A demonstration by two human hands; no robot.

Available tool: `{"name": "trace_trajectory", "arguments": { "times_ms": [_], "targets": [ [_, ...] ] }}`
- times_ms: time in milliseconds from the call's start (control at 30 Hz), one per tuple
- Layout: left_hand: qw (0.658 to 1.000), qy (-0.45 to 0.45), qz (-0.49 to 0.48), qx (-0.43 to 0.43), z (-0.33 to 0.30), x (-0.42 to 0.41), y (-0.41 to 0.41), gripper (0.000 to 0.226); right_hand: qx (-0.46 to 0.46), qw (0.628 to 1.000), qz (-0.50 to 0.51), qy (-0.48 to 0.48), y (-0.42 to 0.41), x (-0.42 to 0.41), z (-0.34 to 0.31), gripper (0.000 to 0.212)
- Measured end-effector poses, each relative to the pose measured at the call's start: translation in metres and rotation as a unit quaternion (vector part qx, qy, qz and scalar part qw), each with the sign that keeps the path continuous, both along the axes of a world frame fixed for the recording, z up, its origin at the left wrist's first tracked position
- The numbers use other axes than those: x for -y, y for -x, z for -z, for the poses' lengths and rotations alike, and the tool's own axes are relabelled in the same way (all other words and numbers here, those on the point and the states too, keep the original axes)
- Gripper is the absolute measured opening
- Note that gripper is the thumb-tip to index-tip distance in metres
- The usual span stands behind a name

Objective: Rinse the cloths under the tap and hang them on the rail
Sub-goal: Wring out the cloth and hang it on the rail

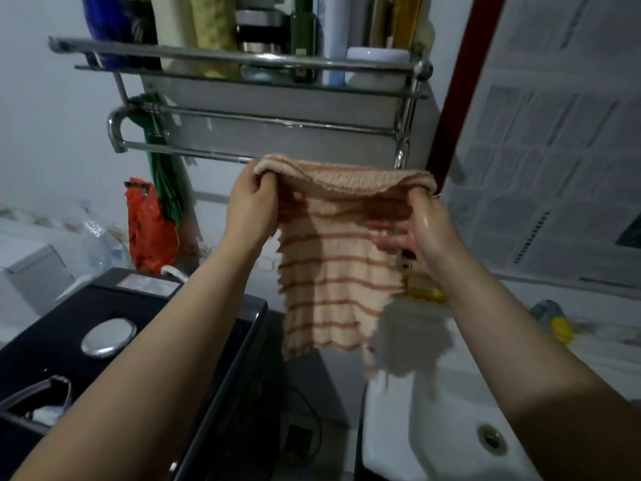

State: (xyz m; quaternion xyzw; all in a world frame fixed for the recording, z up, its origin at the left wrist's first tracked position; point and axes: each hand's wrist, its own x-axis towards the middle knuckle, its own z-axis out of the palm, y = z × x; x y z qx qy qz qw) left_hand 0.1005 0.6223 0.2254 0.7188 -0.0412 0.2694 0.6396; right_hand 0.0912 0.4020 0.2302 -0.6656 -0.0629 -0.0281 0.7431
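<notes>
— Hanging step, I'd say: cloth (338, 258) draped at the lower rail (194, 152), above the sink (433, 428).
— Hands?
— Left hand (251, 206) pinches the top-left fold; right hand (421, 225) grips the top-right, fingers behind.
— Next?
— I'd straighten the top edge along the bar, then let go.

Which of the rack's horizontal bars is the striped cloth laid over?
The lowest front bar: the cloth folds over its right part, both hands at the fold. The bars above are bare there.
</notes>
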Motion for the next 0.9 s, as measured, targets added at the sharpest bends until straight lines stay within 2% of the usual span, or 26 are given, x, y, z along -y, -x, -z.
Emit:
{"name": "trace_trajectory", "arguments": {
  "times_ms": [100,167,200,267,334,367,400,434,467,534,600,701,801,901],
  "targets": [
    [0.996,-0.060,0.018,0.070,-0.019,-0.007,-0.010,0.014,0.136,0.983,0.027,0.117,-0.010,-0.002,-0.017,0.024],
    [0.971,-0.192,0.011,0.143,-0.029,-0.007,-0.015,0.022,0.276,0.944,0.002,0.181,-0.018,-0.001,-0.026,0.024],
    [0.944,-0.274,-0.003,0.186,-0.034,-0.007,-0.018,0.029,0.338,0.913,-0.007,0.227,-0.022,-0.001,-0.031,0.033],
    [0.861,-0.428,-0.052,0.270,-0.037,-0.009,-0.034,0.031,0.426,0.820,0.024,0.381,-0.032,-0.006,-0.035,0.056],
    [0.776,-0.545,-0.085,0.306,-0.029,-0.016,-0.058,0.028,0.419,0.725,0.079,0.540,-0.042,-0.015,-0.033,0.067],
    [0.752,-0.586,-0.080,0.293,-0.021,-0.019,-0.068,0.030,0.388,0.694,0.080,0.602,-0.047,-0.020,-0.029,0.068],
    [0.746,-0.611,-0.063,0.257,-0.015,-0.022,-0.074,0.035,0.352,0.676,0.068,0.644,-0.054,-0.024,-0.023,0.068],
    [0.762,-0.609,-0.049,0.213,-0.013,-0.023,-0.079,0.039,0.316,0.670,0.057,0.669,-0.062,-0.025,-0.020,0.068],
    [0.793,-0.583,-0.039,0.173,-0.013,-0.025,-0.083,0.042,0.282,0.678,0.054,0.677,-0.069,-0.026,-0.022,0.067],
    [0.844,-0.518,-0.037,0.136,-0.023,-0.025,-0.095,0.043,0.232,0.707,0.069,0.664,-0.079,-0.030,-0.034,0.064],
    [0.870,-0.482,-0.036,0.101,-0.041,-0.023,-0.112,0.036,0.219,0.727,0.090,0.645,-0.090,-0.038,-0.051,0.057],
    [0.866,-0.498,-0.036,0.005,-0.057,-0.018,-0.137,0.038,0.205,0.728,0.100,0.647,-0.109,-0.053,-0.070,0.049],
    [0.859,-0.507,-0.033,-0.060,-0.069,-0.014,-0.154,0.044,0.139,0.736,0.101,0.655,-0.130,-0.058,-0.079,0.059],
    [0.877,-0.463,-0.069,-0.107,-0.080,-0.009,-0.162,0.043,0.091,0.761,0.136,0.628,-0.145,-0.063,-0.081,0.059]
  ]
}}
